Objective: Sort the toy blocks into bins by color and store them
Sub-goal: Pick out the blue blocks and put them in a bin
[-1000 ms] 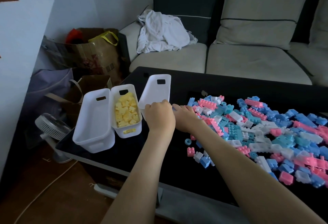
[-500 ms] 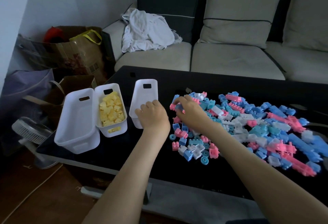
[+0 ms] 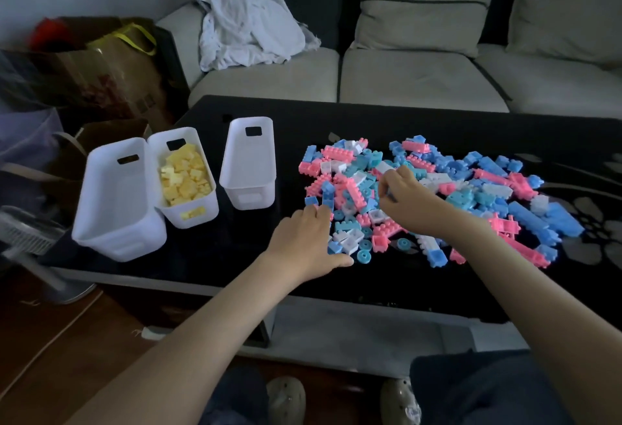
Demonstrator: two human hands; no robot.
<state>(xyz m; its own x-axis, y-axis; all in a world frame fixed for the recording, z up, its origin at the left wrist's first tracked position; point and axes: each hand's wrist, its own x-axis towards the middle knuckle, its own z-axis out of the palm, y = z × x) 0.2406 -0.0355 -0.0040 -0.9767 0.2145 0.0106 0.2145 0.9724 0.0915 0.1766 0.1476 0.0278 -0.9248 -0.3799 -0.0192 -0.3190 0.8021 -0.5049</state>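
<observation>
The pile of blocks (image 3: 471,185), pink, blue, teal and white mixed, lies on the tabletop (image 3: 404,121) under and beyond both hands, unsorted.

Change noted: the left hand (image 3: 303,243) has let go of the small bin (image 3: 249,195), whose near rim it held a second ago, and has crossed to the near-left edge of the pile. It now lies loose and flat, thumb splayed on the tabletop, fingertips touching the outermost blocks. The right hand (image 3: 409,199) has gone from the pile's left edge deeper into its middle. Its fingers are curled down among the blocks; whether they grasp one cannot be told, as the hand covers them.

The small bin stands upright and empty, well to the left of the left hand. Further left is the middle bin (image 3: 175,217) holding the yellow blocks (image 3: 185,175), and against it the large bin (image 3: 117,222), empty.

Assessment: bin placement appears finished and yellow is done. Picking of the next color is likely starting, with both hands free to work the pile.
</observation>
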